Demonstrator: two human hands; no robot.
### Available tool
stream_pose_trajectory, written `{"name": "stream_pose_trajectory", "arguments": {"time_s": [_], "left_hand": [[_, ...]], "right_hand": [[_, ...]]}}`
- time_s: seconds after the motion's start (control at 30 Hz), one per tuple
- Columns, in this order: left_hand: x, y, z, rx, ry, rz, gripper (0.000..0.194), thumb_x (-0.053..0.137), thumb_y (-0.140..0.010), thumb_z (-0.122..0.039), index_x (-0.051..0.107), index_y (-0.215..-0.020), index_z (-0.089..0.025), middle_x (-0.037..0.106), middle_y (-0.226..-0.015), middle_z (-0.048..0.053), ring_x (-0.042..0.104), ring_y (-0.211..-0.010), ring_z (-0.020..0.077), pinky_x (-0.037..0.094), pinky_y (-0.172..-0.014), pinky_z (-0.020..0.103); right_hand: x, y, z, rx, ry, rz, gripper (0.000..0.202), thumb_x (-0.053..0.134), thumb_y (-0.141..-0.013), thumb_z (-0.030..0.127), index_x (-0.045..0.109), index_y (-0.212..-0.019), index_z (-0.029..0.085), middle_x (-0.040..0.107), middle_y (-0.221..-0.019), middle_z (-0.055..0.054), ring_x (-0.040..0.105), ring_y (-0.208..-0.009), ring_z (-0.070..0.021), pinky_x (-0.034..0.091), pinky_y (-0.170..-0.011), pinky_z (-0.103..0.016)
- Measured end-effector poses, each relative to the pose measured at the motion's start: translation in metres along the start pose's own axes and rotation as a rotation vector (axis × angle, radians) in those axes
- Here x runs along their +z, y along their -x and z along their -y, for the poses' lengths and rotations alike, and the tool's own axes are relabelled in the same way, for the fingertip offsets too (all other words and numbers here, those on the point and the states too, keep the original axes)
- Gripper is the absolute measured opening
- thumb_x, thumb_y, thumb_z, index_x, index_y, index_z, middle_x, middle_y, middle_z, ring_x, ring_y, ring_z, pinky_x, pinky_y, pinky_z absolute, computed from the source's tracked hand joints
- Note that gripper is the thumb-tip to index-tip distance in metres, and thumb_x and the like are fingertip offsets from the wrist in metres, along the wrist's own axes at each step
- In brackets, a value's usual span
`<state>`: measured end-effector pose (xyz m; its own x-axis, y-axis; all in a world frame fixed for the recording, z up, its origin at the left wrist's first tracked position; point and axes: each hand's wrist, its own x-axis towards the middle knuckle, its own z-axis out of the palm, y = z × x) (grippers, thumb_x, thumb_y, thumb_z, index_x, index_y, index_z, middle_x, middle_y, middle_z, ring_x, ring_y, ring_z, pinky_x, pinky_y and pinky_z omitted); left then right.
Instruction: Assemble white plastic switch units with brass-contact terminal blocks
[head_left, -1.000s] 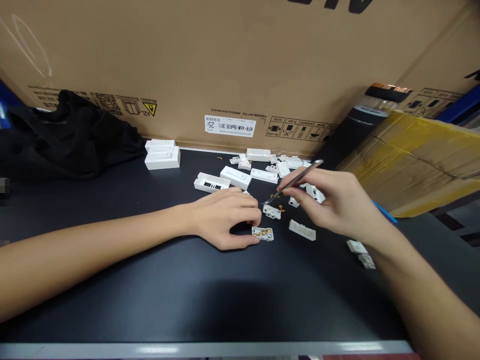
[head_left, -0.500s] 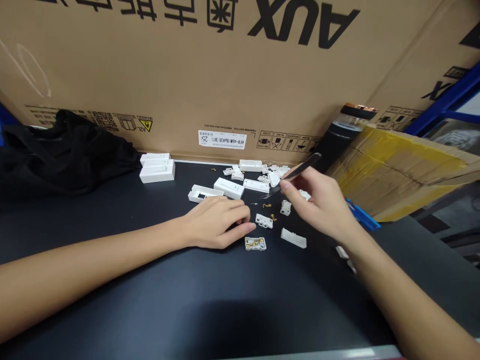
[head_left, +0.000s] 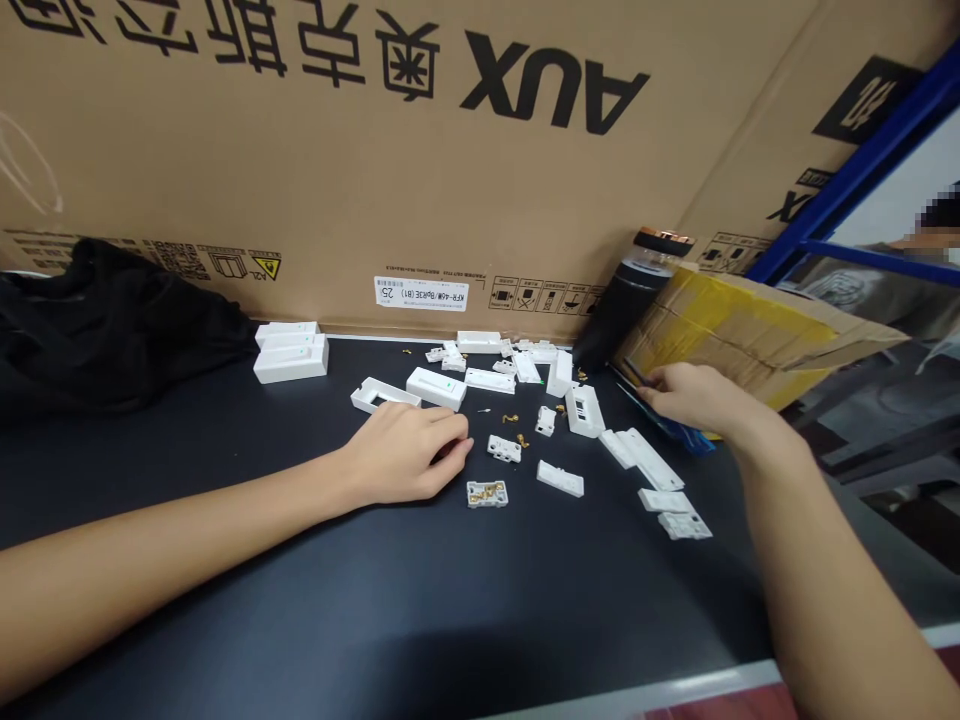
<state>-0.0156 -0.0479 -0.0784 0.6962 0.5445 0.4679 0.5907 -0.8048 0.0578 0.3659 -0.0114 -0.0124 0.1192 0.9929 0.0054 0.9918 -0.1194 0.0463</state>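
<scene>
Left hand (head_left: 409,452): lies palm down on the dark tabletop (head_left: 360,610), fingers loosely curled, thumb a little off the forefinger; nothing is seen in its grasp.
Right hand (head_left: 701,400): reaches to the right side, fingers bunched beside a blue item (head_left: 686,435); a slim dark tool (head_left: 636,372) shows at the fingertips, but whether they grip it I cannot tell.
Brass-filled housing (head_left: 487,493): sits just beyond the left fingertips, apart from them, with a broad stretch of tabletop between it and the front edge (head_left: 701,690).
White holed piece (head_left: 504,449): lies behind the housing, a narrow gap between them; loose brass strips (head_left: 510,419) lie farther back.
Back edge: the large carton (head_left: 315,200) walls it off, white parts crowding close to its foot.
Right side: the taped box (head_left: 750,330) and black bottle (head_left: 626,305) hem in the right hand; white pieces (head_left: 684,524) lie near its forearm.
Left side: black cloth (head_left: 112,335) and white cases (head_left: 292,360) stand well behind the left forearm.
</scene>
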Motion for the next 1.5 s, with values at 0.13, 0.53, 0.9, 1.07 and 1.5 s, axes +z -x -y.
{"name": "stream_pose_trajectory", "arguments": {"time_s": [0.13,0.53,0.9,1.07,1.5], "left_hand": [[0.000,0.000,0.000,0.017,-0.015,-0.004,0.029,0.044,-0.099,-0.029,0.058,-0.075,-0.018,0.059,-0.063,-0.002,0.051,-0.050,0.0129,0.031,-0.050,0.029],[-0.002,-0.001,0.004,0.003,-0.001,-0.045,0.023,0.047,-0.097,-0.028,0.058,-0.078,-0.019,0.061,-0.066,-0.002,0.055,-0.056,0.0147,0.039,-0.056,0.030],[-0.003,-0.004,0.012,-0.043,0.144,0.001,0.012,0.053,-0.092,-0.025,0.057,-0.082,-0.019,0.064,-0.073,-0.001,0.060,-0.071,0.0176,0.045,-0.074,0.035],[-0.004,-0.003,0.012,0.043,0.193,0.035,0.011,0.051,-0.096,-0.025,0.060,-0.094,-0.019,0.067,-0.087,0.003,0.061,-0.082,0.0195,0.047,-0.082,0.037],[0.009,-0.014,0.007,0.219,0.154,0.081,0.027,0.052,-0.105,-0.038,0.065,-0.126,-0.026,0.073,-0.123,0.001,0.060,-0.104,0.0201,0.042,-0.090,0.035]], "right_hand": [[0.008,-0.001,0.007,-0.022,0.030,0.028,0.022,0.060,-0.085,0.036,0.074,-0.085,0.018,0.075,-0.086,-0.014,0.071,-0.083,-0.0312,0.050,-0.073,-0.039],[0.014,0.045,0.128,-0.939,-0.346,-0.197,0.016,0.055,-0.098,0.020,0.067,-0.109,0.019,0.072,-0.104,-0.010,0.065,-0.100,-0.0246,0.053,-0.086,-0.038],[0.036,0.032,0.136,-0.932,-0.310,-0.195,0.028,0.052,-0.095,0.010,0.072,-0.114,0.017,0.075,-0.103,-0.011,0.068,-0.096,-0.0240,0.055,-0.085,-0.038],[0.036,0.030,0.143,-0.930,-0.277,-0.212,0.024,0.055,-0.094,0.010,0.075,-0.104,0.019,0.075,-0.094,-0.010,0.066,-0.087,-0.0224,0.053,-0.077,-0.035],[0.034,0.022,0.139,-0.965,-0.309,-0.184,0.022,0.056,-0.090,0.006,0.073,-0.100,0.016,0.074,-0.093,-0.007,0.065,-0.087,-0.0208,0.049,-0.079,-0.032]]}}
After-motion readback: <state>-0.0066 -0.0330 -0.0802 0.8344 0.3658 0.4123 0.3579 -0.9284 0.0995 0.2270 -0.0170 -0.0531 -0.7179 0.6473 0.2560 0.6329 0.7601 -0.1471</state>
